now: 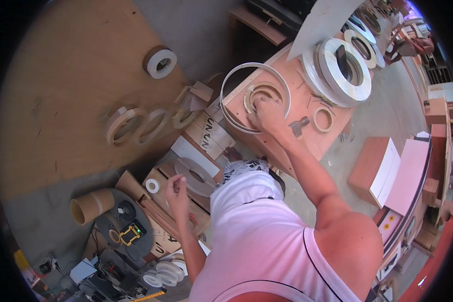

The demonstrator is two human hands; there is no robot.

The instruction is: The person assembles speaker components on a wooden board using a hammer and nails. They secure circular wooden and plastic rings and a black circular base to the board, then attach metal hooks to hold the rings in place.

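On the wooden worktop, a coil of pale edge banding (248,98) lies inside a larger, thin white hoop of banding (288,95). My right hand (268,117) reaches into the hoop, with its fingers bent round the inner coil's near side. My left hand (177,190) hangs lower left, its fingers curled in; whatever they may hold is hidden. Close by that hand are a small white roll (152,186) and a large grey-brown ring roll (184,170). A dark hammer-like tool (299,126) and a small tan ring (323,120) lie right of the coil.
Large white banding rolls (360,90) stack at the worktop's far right. A big plywood sheet (85,90) stands left with rolls hung on it. Lower left, a cardboard tube (91,206) and a yellow-black device (131,234) rest on a dark stool. Wooden boxes (372,166) stand right.
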